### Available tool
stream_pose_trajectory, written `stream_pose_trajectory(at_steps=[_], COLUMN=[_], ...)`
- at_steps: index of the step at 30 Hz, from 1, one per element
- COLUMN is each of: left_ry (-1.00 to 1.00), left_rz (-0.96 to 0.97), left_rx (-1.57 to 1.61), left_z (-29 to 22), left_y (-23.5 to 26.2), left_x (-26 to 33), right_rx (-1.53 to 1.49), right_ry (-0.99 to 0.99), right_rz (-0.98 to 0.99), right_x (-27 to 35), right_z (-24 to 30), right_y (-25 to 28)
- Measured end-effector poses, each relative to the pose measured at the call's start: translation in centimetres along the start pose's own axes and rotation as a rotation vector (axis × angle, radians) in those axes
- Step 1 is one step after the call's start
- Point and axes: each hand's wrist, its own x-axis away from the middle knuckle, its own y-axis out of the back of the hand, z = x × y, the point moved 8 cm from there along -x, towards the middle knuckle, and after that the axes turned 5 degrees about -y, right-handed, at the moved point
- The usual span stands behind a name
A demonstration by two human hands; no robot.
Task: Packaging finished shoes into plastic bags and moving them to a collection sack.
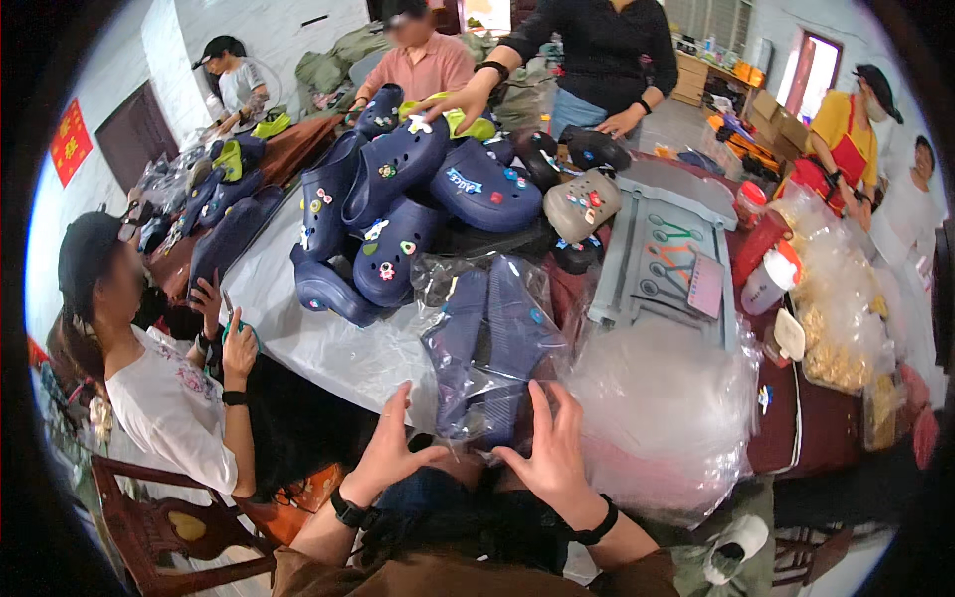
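A pair of navy clogs (470, 343) lies soles up inside a clear plastic bag (545, 298) at the table's near edge. My left hand (390, 453) is at the bag's lower left corner, fingers raised and spread, thumb toward the bag. On the other side my right hand (553, 448) is open too, its thumb close to the bag's lower edge. Whether either thumb touches the plastic I cannot tell. Beyond the bag rises a heap of navy clogs (398, 164) decorated with small charms. A taupe clog (582, 204) rests at the heap's right.
To my right lies a stack of clear plastic bags (665, 418), below a grey plastic tray (622, 264) holding scissors (676, 231). A white bottle (771, 281) stands farther right. At left, a co-worker (164, 373) holds scissors; another person's hand (453, 104) reaches over the heap.
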Motion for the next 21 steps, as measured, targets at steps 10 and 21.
stream_pose_trajectory(at_steps=[10, 21], left_ry=[-0.140, -0.140], left_rz=[0.195, 0.252], left_rx=[-0.035, 0.236], left_z=[-0.2, 3.9], left_y=[-4.2, -1.9], left_x=[-1.8, -4.6], right_rx=[0.281, 0.453], right_ry=[-0.101, -0.051], right_rz=[-0.047, 0.064], right_x=[-0.5, -1.4], right_z=[0.0, 2.8], right_y=[0.3, -2.3])
